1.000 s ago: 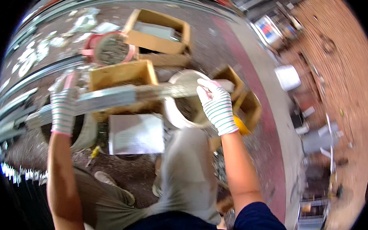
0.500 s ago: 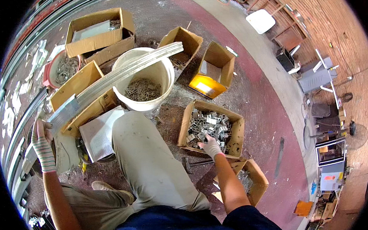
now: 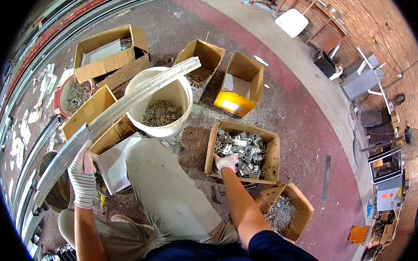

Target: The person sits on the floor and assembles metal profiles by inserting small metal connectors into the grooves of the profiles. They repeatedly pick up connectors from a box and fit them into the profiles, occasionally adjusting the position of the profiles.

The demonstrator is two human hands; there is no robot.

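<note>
In the head view, I judge much is left: bent, shiny metal brackets (image 3: 247, 149) lie heaped in a cardboard carton (image 3: 274, 155), none visible on the long ridged rail (image 3: 140, 96) slanting over the white bucket (image 3: 175, 93). My left hand (image 3: 81, 171) touches the rail; my right hand (image 3: 227, 162) is among the brackets. Whether either clamps, I cannot tell.

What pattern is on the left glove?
The left glove has green stripes on white, clearest in the head view.
</note>
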